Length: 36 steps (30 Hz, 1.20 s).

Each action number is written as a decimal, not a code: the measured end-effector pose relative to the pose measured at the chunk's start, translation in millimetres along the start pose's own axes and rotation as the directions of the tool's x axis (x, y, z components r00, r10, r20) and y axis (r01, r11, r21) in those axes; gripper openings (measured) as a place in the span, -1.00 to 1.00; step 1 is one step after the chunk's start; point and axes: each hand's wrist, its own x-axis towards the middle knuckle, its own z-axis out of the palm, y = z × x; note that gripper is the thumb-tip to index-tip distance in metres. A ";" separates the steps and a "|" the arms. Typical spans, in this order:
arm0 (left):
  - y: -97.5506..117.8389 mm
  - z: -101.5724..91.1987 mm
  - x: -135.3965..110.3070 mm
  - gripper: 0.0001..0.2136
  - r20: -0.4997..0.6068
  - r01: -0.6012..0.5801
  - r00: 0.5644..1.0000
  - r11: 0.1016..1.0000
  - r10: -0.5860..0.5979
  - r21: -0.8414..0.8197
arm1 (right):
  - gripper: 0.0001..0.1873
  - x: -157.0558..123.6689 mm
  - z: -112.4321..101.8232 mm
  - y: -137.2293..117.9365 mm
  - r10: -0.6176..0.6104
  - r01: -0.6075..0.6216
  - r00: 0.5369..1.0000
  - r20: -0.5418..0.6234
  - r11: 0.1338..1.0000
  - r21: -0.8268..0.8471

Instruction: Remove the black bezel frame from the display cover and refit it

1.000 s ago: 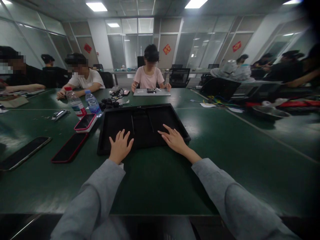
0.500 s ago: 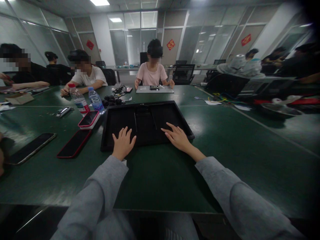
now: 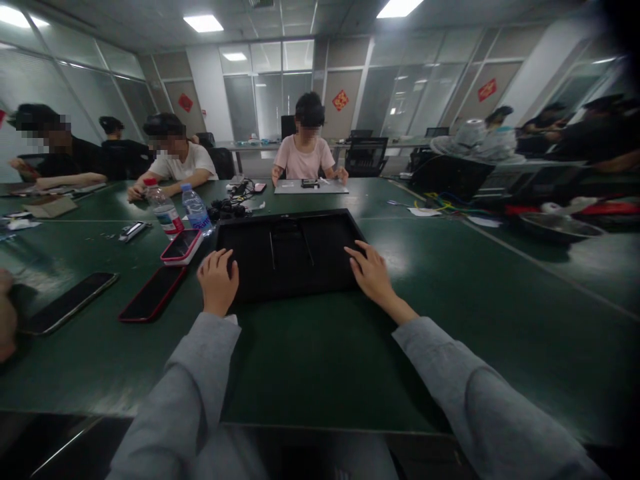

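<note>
The black tray (image 3: pixel 330 257) is lying flat on the green worktop (image 3: pixel 320 373), set back from the near edge and roughly midway between the sides. The left hand (image 3: pixel 218 281) is covering the tray's near left corner; its fingers are bending loosely, with the thumb standing apart. The right hand (image 3: pixel 371 272) is stretching over the tray's right edge, fingers fairly wide. Whether either hand is gripping or merely touching cannot be told.

Hazards are concentrating on the left. The pink-rimmed phone (image 3: pixel 181 247) and the red-edged phone (image 3: pixel 153 293) are lying just beside the tray's left edge; any sideways slide could be shoving them along. The red-capped bottle (image 3: pixel 164 208) and the blue-capped bottle (image 3: pixel 197 208) are standing upright near the far left corner, where a swing of the tray could be toppling them. Dark cables (image 3: pixel 225 211) are lying close to that corner and could be snagging. Uneven lifting by the two hands could be tilting the tray.
</note>
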 end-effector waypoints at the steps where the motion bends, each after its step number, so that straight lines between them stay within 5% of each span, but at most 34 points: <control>1: -3.2 -1.1 1.7 -0.58 -0.041 0.023 0.999 1.000 -0.023 0.013 | -0.49 0.3 -0.9 4.0 0.037 -0.038 0.998 -0.044 0.999 -0.017; 4: -10.3 0.4 2.4 -0.54 -0.106 0.074 0.992 0.995 -0.067 0.062 | -0.46 -0.1 0.2 14.7 0.119 -0.128 0.985 -0.128 0.990 -0.061; 11: -25.6 20.7 -7.6 -0.38 0.193 0.029 0.979 0.981 -0.067 0.191 | -0.45 -1.7 16.1 33.6 0.208 -0.200 0.976 0.068 0.974 -0.102; 20: -26.7 19.8 -6.0 -0.39 0.227 0.035 0.970 0.978 -0.082 0.203 | -0.43 -4.2 17.5 32.5 0.227 -0.225 0.974 0.006 0.971 -0.083; 24: -26.0 19.1 -6.0 -0.41 0.238 0.036 0.967 0.977 -0.088 0.211 | -0.37 -7.7 17.8 2.5 0.151 -0.157 0.986 -0.065 0.981 -0.116; 31: -24.8 17.6 -5.8 -0.43 0.254 0.030 0.963 0.975 -0.087 0.221 | -0.24 -16.9 22.1 -86.9 -0.072 0.077 0.988 0.137 0.997 -0.028; 36: -24.5 17.1 -5.7 -0.43 0.257 0.031 0.962 0.975 -0.089 0.221 | -0.42 -22.5 25.3 -109.3 -0.206 0.202 0.933 0.296 0.978 0.046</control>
